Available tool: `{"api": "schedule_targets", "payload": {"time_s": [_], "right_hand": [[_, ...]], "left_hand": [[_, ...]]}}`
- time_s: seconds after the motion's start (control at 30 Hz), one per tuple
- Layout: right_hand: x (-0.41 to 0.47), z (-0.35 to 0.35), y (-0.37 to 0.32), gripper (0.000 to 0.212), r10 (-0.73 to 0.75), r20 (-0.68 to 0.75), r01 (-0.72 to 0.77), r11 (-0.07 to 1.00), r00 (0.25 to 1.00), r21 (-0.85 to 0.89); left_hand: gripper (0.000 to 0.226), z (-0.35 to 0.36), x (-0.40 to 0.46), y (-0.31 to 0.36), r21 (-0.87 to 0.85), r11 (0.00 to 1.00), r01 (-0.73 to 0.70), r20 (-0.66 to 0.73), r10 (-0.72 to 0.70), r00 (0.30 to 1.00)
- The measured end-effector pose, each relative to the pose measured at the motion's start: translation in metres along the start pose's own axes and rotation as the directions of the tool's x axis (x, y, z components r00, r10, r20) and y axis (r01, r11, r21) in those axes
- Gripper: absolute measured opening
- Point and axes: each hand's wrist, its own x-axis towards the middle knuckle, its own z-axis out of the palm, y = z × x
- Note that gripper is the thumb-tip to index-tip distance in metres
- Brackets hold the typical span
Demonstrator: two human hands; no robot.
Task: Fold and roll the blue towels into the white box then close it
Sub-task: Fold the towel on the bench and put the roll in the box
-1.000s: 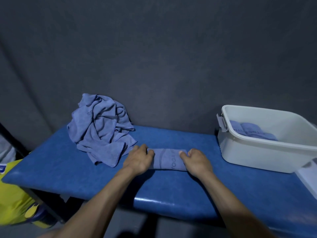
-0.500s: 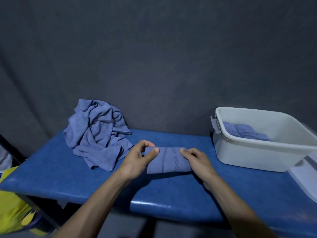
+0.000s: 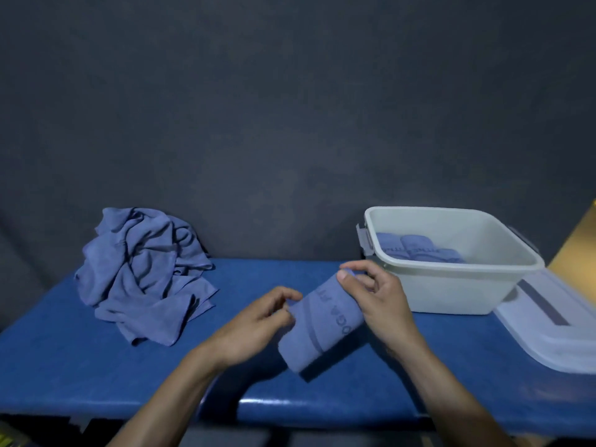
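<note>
The white box (image 3: 451, 285) stands open near the back edge of the blue table (image 3: 64, 366), toward its right end, with its far side close to the dark backdrop (image 3: 290, 108). Its lid (image 3: 554, 330) lies flat just to the right of the box, touching or nearly touching the box's base, and runs out past the right border of the view. To the left of the box a wide stretch of bare tabletop reaches as far as the heap of loose towels (image 3: 142, 272), which sits well apart from the box against the backdrop. In front of the box the tabletop runs to its glossy front edge, and both forearms cross that edge.

The rolled towel (image 3: 322, 321) is held just in front of the box's left front corner, tilted so that its upper end points toward the box and its lower end toward the front edge. Whether that lower end touches the table cannot be told. The right hand (image 3: 380, 301) grips the upper end, thumb on the near face and fingers curled round behind. The left hand (image 3: 254, 324), on the side away from the box, pinches the towel's left edge between thumb and fingertips. Inside the box, against its left wall, lie several rolled towels already packed (image 3: 416, 250).
</note>
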Motion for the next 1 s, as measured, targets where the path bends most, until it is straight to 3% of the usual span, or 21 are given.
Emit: {"api": "schedule_targets", "payload": {"time_s": [0.1,0.2,0.33,0.4,0.53,0.6,0.8,1.0], "right_hand": [[-0.002,-0.01,-0.006,0.011,-0.052,0.119,0.066,0.991,0.992,-0.12],[-0.005,-0.019,-0.01,0.015,-0.067,0.191,0.097,0.984,0.979,-0.151],[-0.007,-0.029,-0.013,0.015,-0.078,0.167,0.105,0.982,0.983,-0.159],[-0.009,-0.036,-0.016,0.027,-0.069,0.121,0.084,0.988,0.99,-0.127],[-0.014,-0.05,-0.017,0.07,0.019,0.088,-0.026,0.997,0.996,0.078],[-0.018,-0.053,-0.015,0.077,0.069,0.113,-0.086,0.984,0.991,0.153],[-0.019,-0.063,-0.027,0.044,0.124,-0.052,-0.108,0.964,0.991,0.243],[0.012,-0.107,-0.075,0.037,0.119,-0.126,-0.091,0.975,0.985,0.205]], "left_hand": [[0.048,0.008,0.002,0.009,0.056,0.997,0.049,0.139,-0.057,0.989],[0.033,0.017,0.006,0.017,0.003,1.0,0.009,0.149,-0.009,0.989],[0.033,0.027,0.014,0.02,-0.05,0.994,-0.1,0.132,0.106,0.986],[0.033,0.032,0.02,0.021,-0.045,0.986,-0.16,0.1,0.163,0.981],[0.029,0.047,0.031,0.027,-0.087,0.955,-0.282,-0.062,0.278,0.959],[0.027,0.057,0.034,0.033,-0.11,0.941,-0.319,-0.158,0.3,0.941],[0.031,0.092,0.05,0.052,-0.093,0.922,-0.375,-0.297,0.334,0.895],[0.024,0.099,0.08,0.091,0.061,0.879,-0.472,-0.112,0.476,0.872]]}}
